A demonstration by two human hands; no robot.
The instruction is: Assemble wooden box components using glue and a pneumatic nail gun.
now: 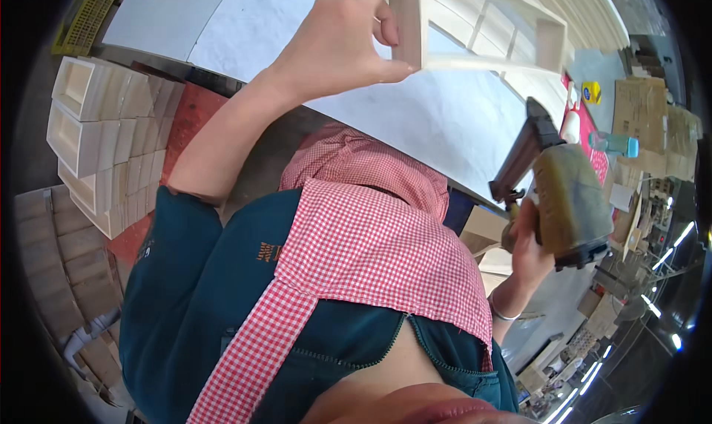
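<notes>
My left hand (337,42) grips the near end of a pale wooden frame (409,23) at the top of the view, its thumb along the lower edge and its fingers curled over the end piece. The frame is held over a white tabletop (415,120), and thin bars show through its opening. At the right, my right hand (528,246) is wrapped around the handle of a nail gun (571,201) with a worn yellowish-grey body. The gun's dark nose and magazine tilt up toward the table, apart from the frame. Part of the right hand's grip is hidden behind the gun.
Pale wooden boxes (111,142) are stacked at the left, beside a yellow plastic crate (89,16). Long wooden strips (578,12) lie at the far right of the table. Beyond them are a yellow packet (591,92), a clear bottle (614,143) and cardboard boxes (639,112).
</notes>
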